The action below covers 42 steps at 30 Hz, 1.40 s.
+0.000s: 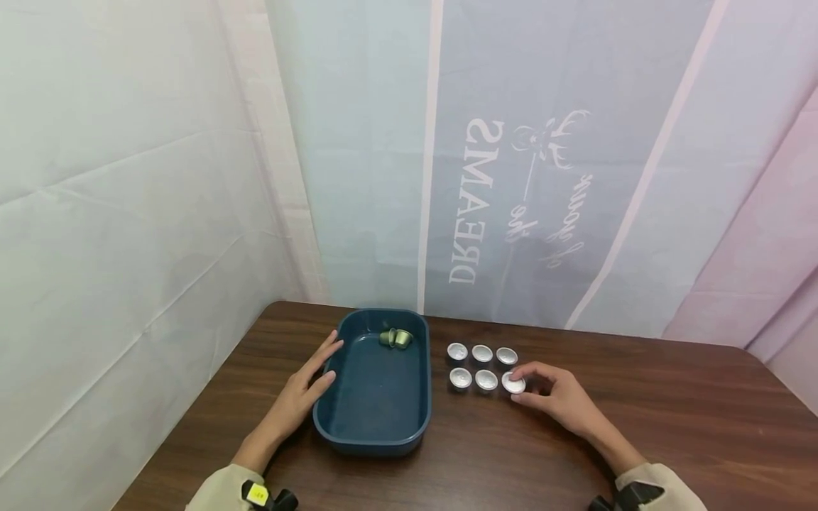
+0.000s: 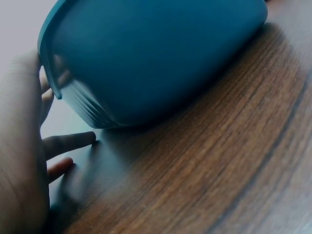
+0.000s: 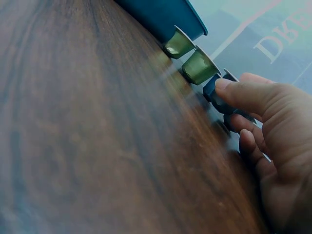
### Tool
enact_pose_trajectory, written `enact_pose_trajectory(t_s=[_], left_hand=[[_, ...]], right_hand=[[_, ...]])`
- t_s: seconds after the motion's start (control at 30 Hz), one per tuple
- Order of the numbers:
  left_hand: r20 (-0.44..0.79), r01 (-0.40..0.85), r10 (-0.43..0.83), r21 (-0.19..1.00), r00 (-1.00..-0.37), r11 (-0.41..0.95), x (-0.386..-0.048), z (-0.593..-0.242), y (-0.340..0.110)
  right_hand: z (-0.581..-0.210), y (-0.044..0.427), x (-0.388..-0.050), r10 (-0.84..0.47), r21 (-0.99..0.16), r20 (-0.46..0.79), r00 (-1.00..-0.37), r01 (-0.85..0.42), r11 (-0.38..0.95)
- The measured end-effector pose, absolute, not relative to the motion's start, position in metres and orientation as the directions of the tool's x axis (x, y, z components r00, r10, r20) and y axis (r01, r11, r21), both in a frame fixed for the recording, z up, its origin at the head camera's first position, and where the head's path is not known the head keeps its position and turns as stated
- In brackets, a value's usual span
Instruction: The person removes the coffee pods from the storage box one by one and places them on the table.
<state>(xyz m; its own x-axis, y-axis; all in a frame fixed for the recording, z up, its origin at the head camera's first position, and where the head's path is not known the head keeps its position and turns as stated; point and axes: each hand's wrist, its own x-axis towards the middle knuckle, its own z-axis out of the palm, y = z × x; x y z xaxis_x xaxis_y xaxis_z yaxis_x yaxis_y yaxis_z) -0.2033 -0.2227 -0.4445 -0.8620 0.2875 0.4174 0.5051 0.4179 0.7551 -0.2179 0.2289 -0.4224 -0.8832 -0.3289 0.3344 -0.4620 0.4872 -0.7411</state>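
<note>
We judge the step in hand to be the picking up of one coffee pod. Our right hand [image 1: 552, 397] has its thumb and fingers curled in on the blue pod [image 1: 513, 384], at the right end of the near row — a pinch across its silver lid's edge, the other fingers tucked under. Whether the pod has left the table [image 1: 486, 454] we cannot tell.

Beside it in that row stand two green pods [image 1: 473, 380], lids up; a far row of three pods [image 1: 482, 353] stands just behind. Our left hand [image 1: 298, 392] is spread with fingers nearly straight, touching the left side of the blue tub [image 1: 373, 404] and gripping nothing. Inside, two gold-green pods [image 1: 395, 338] lie by the far right corner.

As we see it, the next move calls for a firm pinch and a straight lift — the neighbours are close enough to be knocked over. If the pod is bound for the tub, we would want height over both rows and the rim, with the left hand steadying the side.
</note>
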Motion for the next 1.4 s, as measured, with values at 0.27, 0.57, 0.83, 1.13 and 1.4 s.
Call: enact_pose_trajectory(t_s=[0.27, 0.57, 0.83, 1.13, 1.4], left_hand=[[0.409, 0.494, 0.279, 0.752, -0.869, 0.437, -0.203, -0.443, -0.224], [0.420, 0.506, 0.285, 0.753, -0.862, 0.421, -0.203, -0.444, -0.223], [0.404, 0.490, 0.281, 0.764, -0.871, 0.421, -0.203, -0.444, -0.223], [0.407, 0.498, 0.293, 0.767, -0.865, 0.405, -0.186, -0.416, -0.211], [0.404, 0.489, 0.283, 0.777, -0.870, 0.396, -0.192, -0.426, -0.214]], right_hand=[[-0.419, 0.224, -0.217, -0.313, -0.726, 0.298, -0.902, -0.427, 0.539], [-0.421, 0.225, -0.217, -0.316, -0.705, 0.329, -0.890, -0.454, 0.545], [-0.424, 0.227, -0.218, -0.332, -0.714, 0.348, -0.877, -0.478, 0.512], [-0.426, 0.229, -0.218, -0.354, -0.724, 0.372, -0.858, -0.507, 0.468], [-0.427, 0.230, -0.218, -0.358, -0.713, 0.396, -0.846, -0.529, 0.460]])
